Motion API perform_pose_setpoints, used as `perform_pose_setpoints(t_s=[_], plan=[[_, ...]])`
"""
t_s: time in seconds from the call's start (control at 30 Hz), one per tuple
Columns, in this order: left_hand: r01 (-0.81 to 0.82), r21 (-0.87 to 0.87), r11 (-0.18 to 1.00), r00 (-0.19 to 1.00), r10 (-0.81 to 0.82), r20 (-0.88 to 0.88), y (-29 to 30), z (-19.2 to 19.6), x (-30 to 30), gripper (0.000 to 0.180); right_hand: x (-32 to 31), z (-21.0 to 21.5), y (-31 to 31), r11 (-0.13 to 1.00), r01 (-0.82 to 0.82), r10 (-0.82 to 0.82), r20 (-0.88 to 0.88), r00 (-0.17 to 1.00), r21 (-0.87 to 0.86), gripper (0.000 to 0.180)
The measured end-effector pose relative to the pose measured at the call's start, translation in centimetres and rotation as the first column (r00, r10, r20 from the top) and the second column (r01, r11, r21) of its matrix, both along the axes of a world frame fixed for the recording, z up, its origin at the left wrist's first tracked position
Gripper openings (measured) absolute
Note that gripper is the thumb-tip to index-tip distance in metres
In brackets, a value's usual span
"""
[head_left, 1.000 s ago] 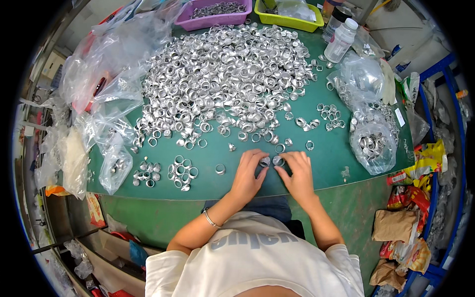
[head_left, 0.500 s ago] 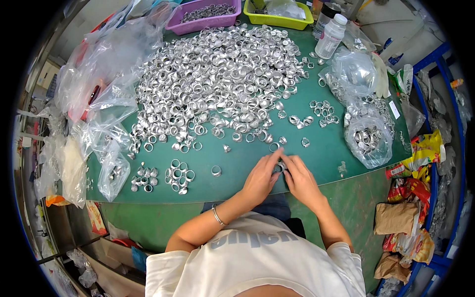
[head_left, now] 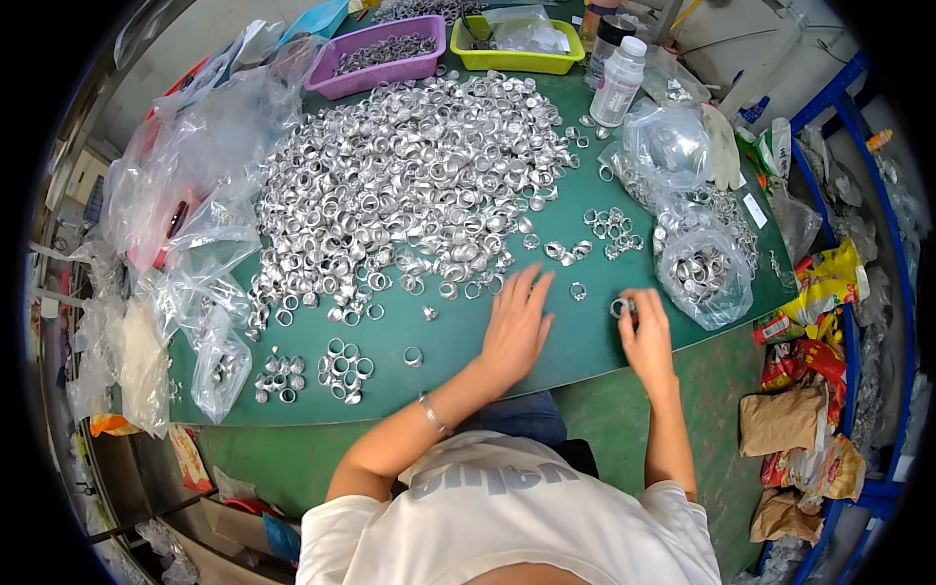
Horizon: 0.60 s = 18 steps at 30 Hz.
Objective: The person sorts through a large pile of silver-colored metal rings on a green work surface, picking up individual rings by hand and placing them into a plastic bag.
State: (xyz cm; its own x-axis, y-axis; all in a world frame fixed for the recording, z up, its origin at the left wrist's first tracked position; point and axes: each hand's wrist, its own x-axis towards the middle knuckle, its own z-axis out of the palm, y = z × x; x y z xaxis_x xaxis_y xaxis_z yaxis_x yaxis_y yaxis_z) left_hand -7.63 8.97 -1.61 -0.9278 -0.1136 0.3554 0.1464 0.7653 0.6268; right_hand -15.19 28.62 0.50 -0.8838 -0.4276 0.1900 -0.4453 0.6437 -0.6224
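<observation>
A large heap of silvery metal rings [head_left: 409,175] covers the middle of the green table [head_left: 390,395]. My left hand [head_left: 517,330] lies with fingers stretched out at the heap's near right edge, holding nothing. Farther right, over the table's front part, my right hand [head_left: 645,336] pinches a ring [head_left: 617,308] between thumb and fingers. Between the hands, one small ring [head_left: 578,291] rests on the table. A loose group of rings [head_left: 612,234] sits beyond it. At the front left are two small clusters of rings [head_left: 344,369] and a lone ring [head_left: 413,356].
Purple [head_left: 380,56] and yellow [head_left: 517,57] bins stand at the back, beside a white bottle [head_left: 619,83]. Clear bags with rings [head_left: 706,278] lie at the right. Crumpled plastic [head_left: 210,146] covers the left side. A blue shelf frame [head_left: 834,93] rises at the far right.
My hands, together half a second ago, are now apart. My right hand has moved right with a ring; my left hand has opened and spread its fingers. The whole view has shifted slightly.
</observation>
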Motion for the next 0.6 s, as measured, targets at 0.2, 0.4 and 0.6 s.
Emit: perform_pose_setpoints(t_s=[0.2, 0.4, 0.6], plan=[[-0.014, -0.385, 0.923, 0.998, 0.035, 0.047, -0.1, -1.7, -6.5, 0.044, -1.0, -0.7, -0.1, 0.928, 0.203, -0.175, -0.116, 0.978, 0.311, 0.032], [-0.031, 0.376, 0.926, 0.999, 0.019, 0.036, -2.0, -1.1, -4.6, 0.046, -1.5, 0.3, -2.1, 0.992, 0.107, -0.089, -0.243, 0.966, 0.06, 0.033], [0.027, 0.935, 0.354, 0.996, -0.091, 0.006, -1.7, 0.3, -1.6, 0.041, -0.2, 1.8, -7.0, 0.888, -0.17, 0.291, 0.236, 0.927, -0.427, 0.031]])
